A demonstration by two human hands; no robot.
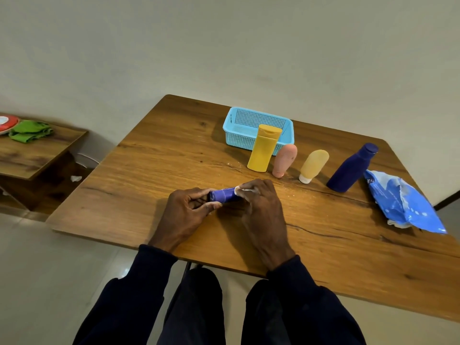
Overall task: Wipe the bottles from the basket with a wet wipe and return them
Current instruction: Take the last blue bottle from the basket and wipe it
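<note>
Both hands were over the near middle of the surface (154, 170), close to its front edge. Bare wood ran from them to the left edge and back to the far left corner. To the right the room was narrower. A yellow bottle (263, 150), pink bottle (285, 160), pale yellow tube (314, 165) and dark blue bottle (351, 170) stood in a row behind the hands, with a crumpled blue wipe pack (403, 202) lying near the right edge. The light blue basket (239, 138) sat behind the yellow bottle, near the far edge.

The surface was brown wood with dark grain cracks, set against a plain wall (224, 46) over a pale floor (49, 270). A low side shelf (37, 155) at left carried a green cloth (31, 131).

The purple bottle (224, 195) lay level between the hands, just above the surface. The left hand (189, 210) gripped its left end with curled fingers. The right hand (261, 212) clasped the white wet wipe (245, 190) around its other end.
</note>
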